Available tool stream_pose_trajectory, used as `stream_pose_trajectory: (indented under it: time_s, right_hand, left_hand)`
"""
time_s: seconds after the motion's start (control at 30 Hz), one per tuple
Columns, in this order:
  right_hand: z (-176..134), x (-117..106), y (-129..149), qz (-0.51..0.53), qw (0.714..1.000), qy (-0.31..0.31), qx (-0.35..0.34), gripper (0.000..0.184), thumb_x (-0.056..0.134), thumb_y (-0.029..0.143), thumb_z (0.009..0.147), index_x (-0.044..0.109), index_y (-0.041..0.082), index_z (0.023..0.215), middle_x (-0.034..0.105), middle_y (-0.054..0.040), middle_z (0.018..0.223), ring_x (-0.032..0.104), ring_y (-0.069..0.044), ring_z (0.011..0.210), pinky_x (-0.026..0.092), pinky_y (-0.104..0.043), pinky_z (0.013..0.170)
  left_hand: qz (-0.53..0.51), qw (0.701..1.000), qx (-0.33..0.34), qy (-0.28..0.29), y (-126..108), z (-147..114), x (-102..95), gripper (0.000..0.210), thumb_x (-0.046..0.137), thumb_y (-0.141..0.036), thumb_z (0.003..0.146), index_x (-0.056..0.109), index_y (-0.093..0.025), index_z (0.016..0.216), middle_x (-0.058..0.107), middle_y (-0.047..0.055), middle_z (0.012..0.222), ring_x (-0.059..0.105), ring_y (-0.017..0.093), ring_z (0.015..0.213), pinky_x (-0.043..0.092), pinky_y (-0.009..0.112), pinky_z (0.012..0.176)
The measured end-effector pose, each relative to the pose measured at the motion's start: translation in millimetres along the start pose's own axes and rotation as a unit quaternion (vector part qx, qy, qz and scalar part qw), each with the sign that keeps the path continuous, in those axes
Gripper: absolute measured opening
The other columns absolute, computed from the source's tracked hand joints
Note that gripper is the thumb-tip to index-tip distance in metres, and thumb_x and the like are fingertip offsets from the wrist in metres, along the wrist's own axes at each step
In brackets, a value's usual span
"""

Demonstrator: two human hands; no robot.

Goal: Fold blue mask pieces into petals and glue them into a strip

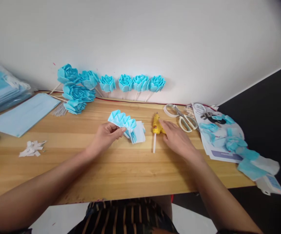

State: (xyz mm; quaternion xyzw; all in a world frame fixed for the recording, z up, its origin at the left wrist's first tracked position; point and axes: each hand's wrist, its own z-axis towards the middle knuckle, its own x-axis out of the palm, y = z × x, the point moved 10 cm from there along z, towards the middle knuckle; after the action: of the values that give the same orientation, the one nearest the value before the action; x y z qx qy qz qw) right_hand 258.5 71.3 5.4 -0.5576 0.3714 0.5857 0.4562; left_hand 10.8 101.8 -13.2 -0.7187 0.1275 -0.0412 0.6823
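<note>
My left hand (108, 134) pinches a strip of folded light-blue fabric (122, 119) with a zigzag, pointed upper edge, between thumb and fingers above the table. Just behind that strip lies a small stack of blue and white pieces (138, 132), partly covered by it. My right hand (177, 136) rests at the handle of a yellow glue gun (156, 123), fingers stretched out over it. The gun lies on the table with its nozzle pointing away from me, and a white glue stick (154, 143) sticks out of its rear.
Blue fabric roses (125, 83) on sticks lean against the wall. Flat blue sheets (24, 113) and a plastic-wrapped pack (2, 89) are at left, near white scraps (32, 148). Scissors (185, 120), a tape roll (171, 110) and paper with blue scraps (235, 143) lie right.
</note>
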Motion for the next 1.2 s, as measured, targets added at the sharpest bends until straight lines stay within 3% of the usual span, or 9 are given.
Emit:
stream_pose_trajectory:
  time_s: [0.1,0.2,0.27,0.33,0.43,0.53,0.83,1.03,1.2]
  right_hand:
    - [6,4,-7,0.018,0.999,-0.014,0.030,0.060,0.046,0.008,0.083,0.049,0.010,0.143,0.068,-0.0202,0.127,0.064,-0.035,0.119,0.053,-0.049,0.098]
    - [3,-12,-22,0.117,0.988,-0.048,0.086,0.059,0.054,0.018,0.084,0.052,0.015,0.143,0.069,-0.0172,0.125,0.066,-0.034,0.113,0.054,-0.050,0.095]
    - [-8,-28,-36,0.231,0.957,-0.080,0.156,0.055,0.057,0.030,0.088,0.053,0.023,0.142,0.072,-0.0121,0.118,0.070,-0.028,0.096,0.058,-0.045,0.084]
    - [-19,-31,-34,0.379,0.907,-0.043,0.177,0.056,0.058,0.042,0.091,0.051,0.025,0.145,0.074,-0.0075,0.101,0.064,-0.019,0.065,0.056,-0.035,0.061]
    - [-28,-44,-11,0.540,0.832,-0.004,0.130,0.059,0.060,0.047,0.091,0.051,0.025,0.146,0.072,-0.0048,0.088,0.056,-0.013,0.053,0.046,-0.026,0.044]
    - [-27,-53,9,0.587,0.804,0.016,0.091,0.060,0.066,0.044,0.089,0.054,0.024,0.144,0.070,-0.0026,0.081,0.053,-0.012,0.052,0.048,-0.025,0.043]
    - [-24,-28,25,0.572,0.808,0.084,0.116,0.062,0.071,0.042,0.085,0.055,0.029,0.144,0.067,-0.0006,0.074,0.060,-0.016,0.065,0.049,-0.023,0.045]
    - [-27,-28,23,0.549,0.822,0.084,0.127,0.058,0.069,0.042,0.085,0.058,0.030,0.141,0.064,0.0011,0.073,0.054,-0.015,0.059,0.048,-0.024,0.046]
    - [-22,-33,26,0.506,0.852,0.085,0.102,0.060,0.069,0.045,0.085,0.057,0.031,0.143,0.068,-0.0004,0.075,0.055,-0.017,0.057,0.050,-0.028,0.048]
  left_hand:
    - [-0.001,1.000,0.002,0.011,-2,-1,2.6,0.037,0.072,-0.049,0.071,0.060,-0.016,0.059,0.055,-0.001,0.054,0.046,0.010,0.052,0.036,0.024,0.051]
    - [0.002,1.000,0.003,0.025,-4,0,5.2,0.036,0.072,-0.048,0.071,0.059,-0.016,0.062,0.053,-0.002,0.056,0.043,0.009,0.053,0.033,0.023,0.050]
    - [0.002,0.999,0.007,0.041,-5,0,8.1,0.035,0.071,-0.048,0.072,0.058,-0.016,0.063,0.052,-0.003,0.058,0.042,0.008,0.054,0.031,0.023,0.050]
    - [0.004,0.998,0.009,0.058,-4,0,11.0,0.034,0.069,-0.047,0.072,0.058,-0.016,0.064,0.051,-0.003,0.060,0.041,0.009,0.055,0.030,0.024,0.052]
    - [0.014,0.997,0.016,0.077,-3,-1,14.6,0.032,0.067,-0.046,0.074,0.059,-0.016,0.065,0.050,-0.002,0.061,0.042,0.010,0.058,0.032,0.024,0.055]
    - [0.036,0.995,0.030,0.087,-5,-1,16.8,0.031,0.064,-0.044,0.075,0.057,-0.016,0.062,0.048,-0.002,0.061,0.041,0.010,0.059,0.031,0.024,0.056]
    - [0.051,0.992,0.050,0.101,-9,-2,20.2,0.027,0.063,-0.037,0.078,0.059,-0.016,0.061,0.044,-0.004,0.057,0.037,0.009,0.055,0.027,0.023,0.051]
    - [0.063,0.993,0.045,0.095,-8,-2,19.5,0.031,0.062,-0.039,0.078,0.054,-0.016,0.058,0.041,-0.003,0.058,0.036,0.009,0.057,0.027,0.022,0.051]
    - [0.089,0.989,0.070,0.093,-12,-4,20.0,0.029,0.062,-0.036,0.078,0.055,-0.016,0.058,0.041,-0.003,0.057,0.036,0.009,0.056,0.027,0.022,0.051]
